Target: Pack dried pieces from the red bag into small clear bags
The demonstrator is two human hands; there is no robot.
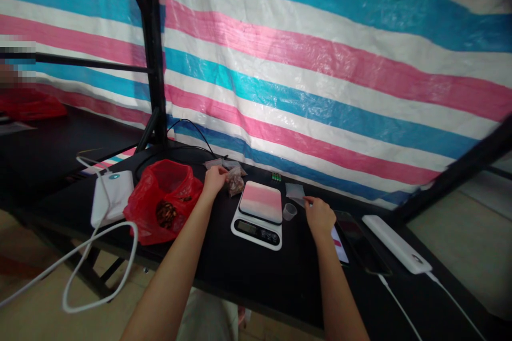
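My left hand (215,180) pinches the edge of a small clear bag with brown contents (236,183), just behind the kitchen scale (262,201). More small clear bags (214,163) lie beyond that hand. On the right, my right hand (321,217) has its fingers closed at the corner of a flat clear plastic bag (295,191). Between the scale and this hand stands a small clear plastic cup (289,211). The scale's platform mirrors the pink and white stripes, and its display is unreadable. A red plastic bag (160,224) with dark brown pieces (166,214) sits open left of my left forearm.
Green batteries (276,176) lie behind the scale. Right of my right hand are a phone (362,242), another lit screen (339,245) and a white power bank (396,243) with cables. A white box (113,197) with a looping cable stands left. Striped sheeting (300,74) hangs behind the black table (256,282).
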